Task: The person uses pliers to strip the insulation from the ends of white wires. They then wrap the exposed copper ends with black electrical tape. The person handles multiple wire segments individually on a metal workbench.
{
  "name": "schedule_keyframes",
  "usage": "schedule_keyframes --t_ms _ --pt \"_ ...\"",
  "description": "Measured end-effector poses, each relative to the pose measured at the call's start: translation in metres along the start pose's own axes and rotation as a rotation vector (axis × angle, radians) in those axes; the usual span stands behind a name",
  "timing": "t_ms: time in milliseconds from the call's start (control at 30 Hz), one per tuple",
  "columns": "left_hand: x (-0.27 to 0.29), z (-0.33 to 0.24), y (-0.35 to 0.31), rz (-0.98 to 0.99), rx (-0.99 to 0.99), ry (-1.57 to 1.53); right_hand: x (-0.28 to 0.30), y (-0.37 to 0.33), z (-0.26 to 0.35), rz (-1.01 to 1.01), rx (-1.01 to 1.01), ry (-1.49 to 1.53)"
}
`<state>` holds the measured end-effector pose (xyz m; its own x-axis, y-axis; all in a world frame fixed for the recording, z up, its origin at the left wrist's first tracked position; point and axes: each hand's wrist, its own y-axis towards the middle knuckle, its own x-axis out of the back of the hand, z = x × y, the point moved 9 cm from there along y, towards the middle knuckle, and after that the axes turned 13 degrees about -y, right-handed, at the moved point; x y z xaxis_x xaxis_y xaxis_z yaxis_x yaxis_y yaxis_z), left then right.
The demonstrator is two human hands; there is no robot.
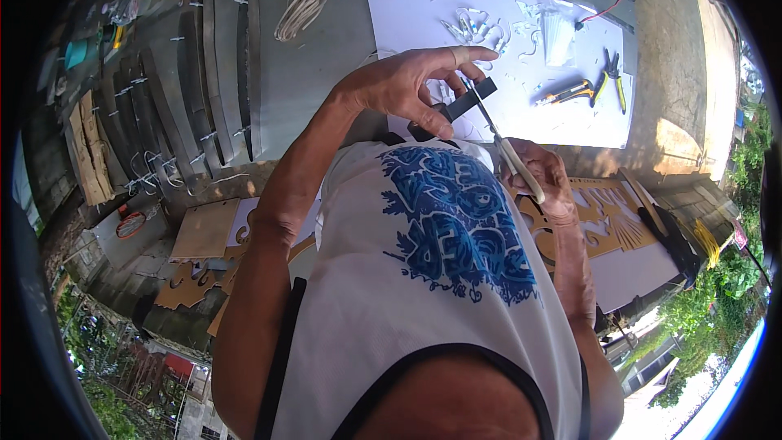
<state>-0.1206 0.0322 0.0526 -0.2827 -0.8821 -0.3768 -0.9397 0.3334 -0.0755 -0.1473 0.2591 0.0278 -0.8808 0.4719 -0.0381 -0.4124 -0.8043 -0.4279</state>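
Observation:
My left hand (407, 90) is closed around a black strip (472, 100) in front of my chest; its free end sticks out to the right. A pale wrap circles one finger of this hand. My right hand (542, 175) grips a long off-white handle of a tool with a narrow metal blade (487, 114). The blade crosses the strip near its free end; I cannot tell whether it is a knife or scissors. Beyond my hands, a white sheet (407, 20) lies on the grey table.
Pliers with yellow-green handles (609, 85) and a yellow-black cutter (566, 94) lie on the sheet's right. Behind are a clear bag (560, 37) and small white wired parts (476, 28). A cord bundle (300, 15) and several dark strips (195, 73) are at left.

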Motion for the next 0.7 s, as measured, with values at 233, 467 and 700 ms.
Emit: schedule_keyframes --t_ms 233,467,700 --pt "0.001 0.000 0.000 -0.013 0.012 -0.006 0.002 0.004 0.003 -0.022 0.007 -0.075" --pt "0.003 0.004 0.001 -0.004 0.032 0.014 0.004 0.006 0.007 -0.019 -0.024 -0.168" --pt "0.014 0.031 0.008 -0.009 0.083 0.133 0.011 -0.002 0.001 0.064 -0.024 -0.470"
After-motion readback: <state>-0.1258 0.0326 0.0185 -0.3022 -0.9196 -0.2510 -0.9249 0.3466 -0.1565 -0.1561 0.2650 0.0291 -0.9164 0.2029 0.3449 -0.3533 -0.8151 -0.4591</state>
